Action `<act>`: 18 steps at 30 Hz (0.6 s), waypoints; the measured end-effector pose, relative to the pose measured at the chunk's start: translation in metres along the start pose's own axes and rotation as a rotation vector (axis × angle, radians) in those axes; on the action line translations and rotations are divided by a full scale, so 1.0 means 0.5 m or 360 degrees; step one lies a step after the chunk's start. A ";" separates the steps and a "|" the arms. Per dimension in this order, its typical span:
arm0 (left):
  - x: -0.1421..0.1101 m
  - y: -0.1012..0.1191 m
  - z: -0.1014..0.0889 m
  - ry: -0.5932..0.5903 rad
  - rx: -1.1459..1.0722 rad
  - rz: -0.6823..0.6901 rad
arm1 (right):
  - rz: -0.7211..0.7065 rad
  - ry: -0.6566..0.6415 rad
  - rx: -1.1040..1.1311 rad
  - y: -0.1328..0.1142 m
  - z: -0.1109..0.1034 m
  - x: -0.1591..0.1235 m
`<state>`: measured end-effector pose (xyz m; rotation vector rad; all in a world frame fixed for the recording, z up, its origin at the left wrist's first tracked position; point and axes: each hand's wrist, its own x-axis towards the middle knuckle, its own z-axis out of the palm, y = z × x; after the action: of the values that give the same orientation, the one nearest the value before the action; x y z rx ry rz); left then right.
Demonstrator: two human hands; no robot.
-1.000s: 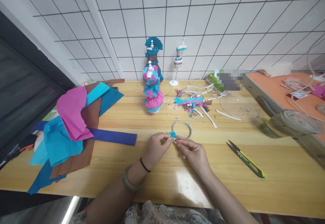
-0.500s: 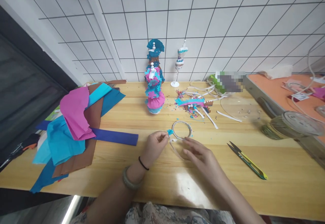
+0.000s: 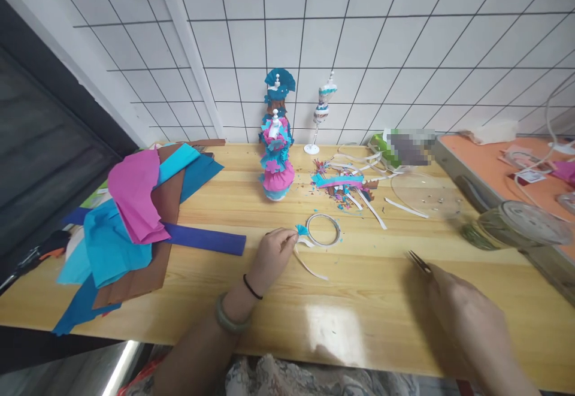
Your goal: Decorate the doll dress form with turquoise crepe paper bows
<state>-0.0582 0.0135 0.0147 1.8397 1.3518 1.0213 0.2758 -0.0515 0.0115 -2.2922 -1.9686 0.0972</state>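
Note:
My left hand (image 3: 276,252) is closed in a pinch on a small pleated blue crepe-paper fan (image 3: 302,229). A narrow white tape strip (image 3: 314,273) trails below those fingertips. Just right of the fan lies a roll of tape (image 3: 323,230), flat on the table. Over on the right, my right hand (image 3: 465,309) is wrapped round the thread snips (image 3: 418,260); only the blades show past its fingers, pointing up and left, and the handles are hidden.
Two small dress forms in crepe-paper dresses (image 3: 278,174) stand by the wall beside a barer one (image 3: 321,108). Paper scraps (image 3: 344,186) lie right of them. Crepe-paper sheets (image 3: 135,204) and a glue gun (image 3: 40,255) are at left, a jar (image 3: 507,225) at right.
My right hand has moved right, away from the tape roll, and closed round the thread snips. The left hand still pinches the blue paper fan, with the tape strip now hanging free.

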 end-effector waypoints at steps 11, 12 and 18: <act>-0.004 0.001 -0.001 0.0012 -0.0027 0.0014 | -0.0427 -0.0600 0.1130 -0.219 -0.042 0.039; -0.005 0.001 -0.002 0.0023 -0.0007 0.0016 | -0.0500 -0.0630 0.1189 -0.237 -0.045 0.043; -0.001 -0.007 0.002 0.0136 0.0063 0.0041 | -0.0653 -0.0776 0.1304 -0.288 -0.044 0.074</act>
<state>-0.0592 0.0141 0.0113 1.8658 1.4110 1.1050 0.1430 0.0055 0.0535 -1.3934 -1.9929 1.2483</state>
